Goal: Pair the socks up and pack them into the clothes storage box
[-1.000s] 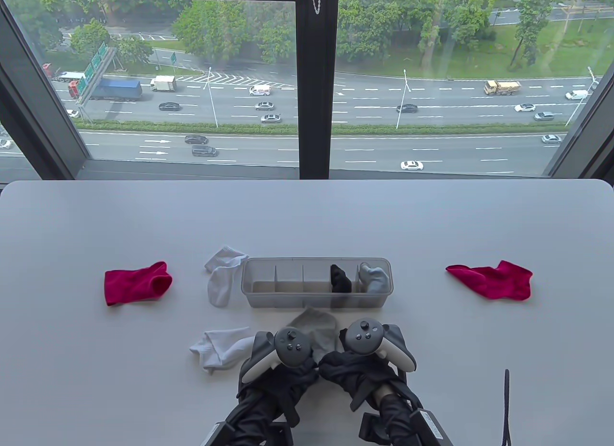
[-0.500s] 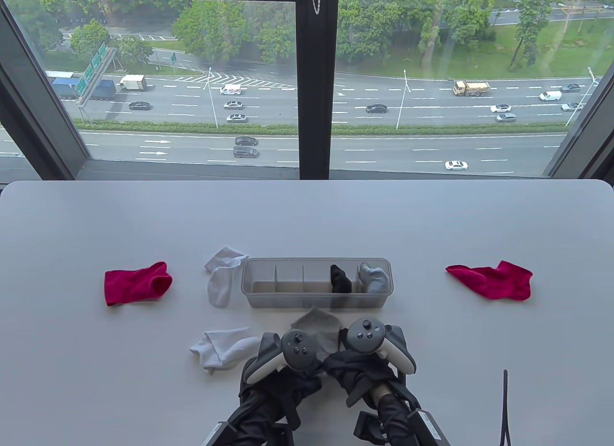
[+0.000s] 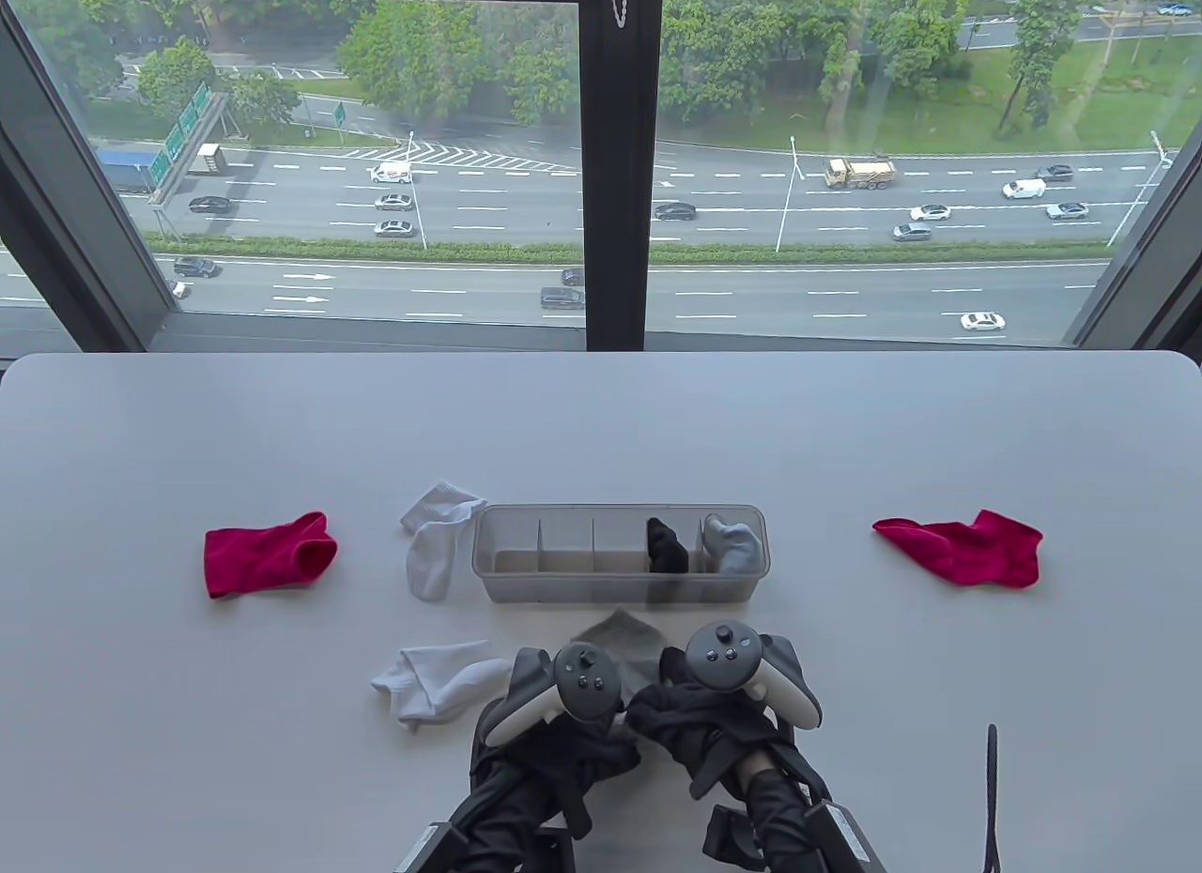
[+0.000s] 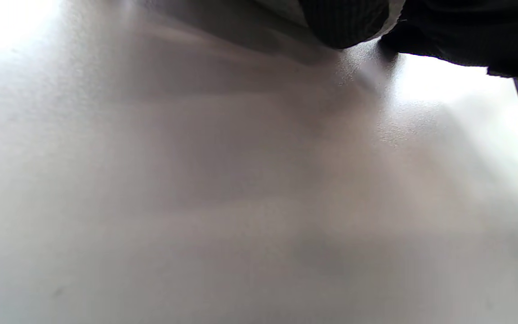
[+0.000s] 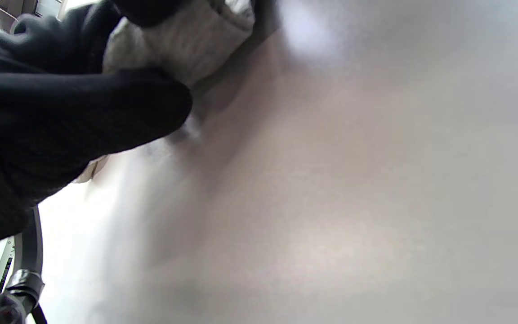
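A light grey sock [image 3: 622, 640] lies just in front of the clear divided storage box [image 3: 620, 587]; only its far end shows between my two hands. My left hand [image 3: 584, 699] and right hand [image 3: 702, 696] sit side by side on it. In the right wrist view my gloved fingers [image 5: 106, 108] curl round the grey sock [image 5: 187, 40]. In the left wrist view a fingertip [image 4: 349, 22] presses down at the table beside grey fabric. The box holds a black sock [image 3: 667, 544] and a blue-grey sock [image 3: 732, 543] in its right compartments.
Two white socks lie left of the box [image 3: 434, 546] and left of my left hand [image 3: 430, 682]. One red sock [image 3: 268, 554] lies far left, another [image 3: 967, 551] far right. A black cord [image 3: 991, 798] hangs at the bottom right. The box's left compartments hold nothing.
Less of the grey sock shows now; its far end has drawn back toward my hands. Both hands shifted slightly right and stayed close together.
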The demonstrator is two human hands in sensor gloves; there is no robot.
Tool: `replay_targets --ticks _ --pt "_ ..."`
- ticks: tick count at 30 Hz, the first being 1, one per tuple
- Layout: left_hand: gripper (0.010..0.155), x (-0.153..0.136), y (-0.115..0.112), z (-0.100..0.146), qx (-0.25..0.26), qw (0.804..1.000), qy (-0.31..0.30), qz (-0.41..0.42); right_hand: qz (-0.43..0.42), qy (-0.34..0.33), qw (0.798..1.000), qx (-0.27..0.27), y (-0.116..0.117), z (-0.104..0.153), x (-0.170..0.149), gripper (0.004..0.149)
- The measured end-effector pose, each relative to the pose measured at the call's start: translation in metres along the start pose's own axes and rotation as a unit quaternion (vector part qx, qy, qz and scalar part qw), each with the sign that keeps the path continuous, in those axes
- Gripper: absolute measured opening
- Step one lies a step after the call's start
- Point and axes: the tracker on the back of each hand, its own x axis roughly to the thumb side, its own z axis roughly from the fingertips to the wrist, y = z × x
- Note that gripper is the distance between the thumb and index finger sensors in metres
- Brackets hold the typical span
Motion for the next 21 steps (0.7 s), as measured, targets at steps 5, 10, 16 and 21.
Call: replay_targets --ticks 5,10,16,21 --pt "0.044 -0.0008 0.0033 0.0006 0.017 1.000 -0.003 0.009 -0.011 -0.001 1.000 -0.015 0.0014 0.0003 0.0002 0.044" --pt "0.045 -0.0029 -0.0004 -0.0006 -0.008 1.000 -0.010 0.015 -0.009 -0.008 1.000 -0.011 0.0017 0.0009 0.0008 0.050" --pt "0.052 -0.0010 -0.0007 -0.0005 0.005 1.000 -0.012 0.008 -0.021 0.000 0.999 -0.024 0.0015 0.0006 0.0017 0.041" --pt "0.045 -0.0003 0.0025 0.0012 0.029 0.999 -0.012 0.008 -0.025 0.001 0.999 -0.031 0.0020 0.0007 0.0018 0.042"
